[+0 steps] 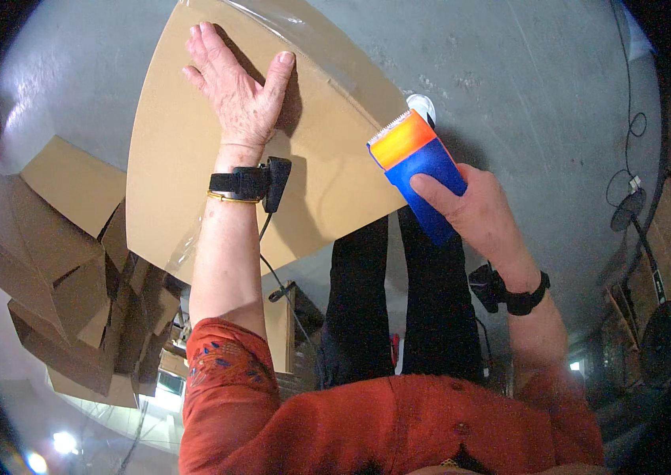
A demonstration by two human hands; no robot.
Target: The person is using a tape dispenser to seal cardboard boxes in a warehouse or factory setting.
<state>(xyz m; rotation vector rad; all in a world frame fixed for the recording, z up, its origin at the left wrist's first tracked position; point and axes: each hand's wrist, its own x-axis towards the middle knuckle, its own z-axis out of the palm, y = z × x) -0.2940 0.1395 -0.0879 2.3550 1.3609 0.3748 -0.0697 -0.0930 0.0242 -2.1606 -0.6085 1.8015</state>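
Tape dispenser at a cardboard box
I see the left hand spread flat on the box while the right hand grips the orange-and-blue dispenser near one corner. Clear tape glints along the far edge; folded cardboard shows at left.

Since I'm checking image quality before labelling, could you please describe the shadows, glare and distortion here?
Head view: the left hand casts a dark shadow on the cardboard, just to its right; head view: clear tape along the cardboard's upper edge shines, and lights at lower left glare white; head view: fisheye bends the cardboard's edges outward, and the picture's corners are black.
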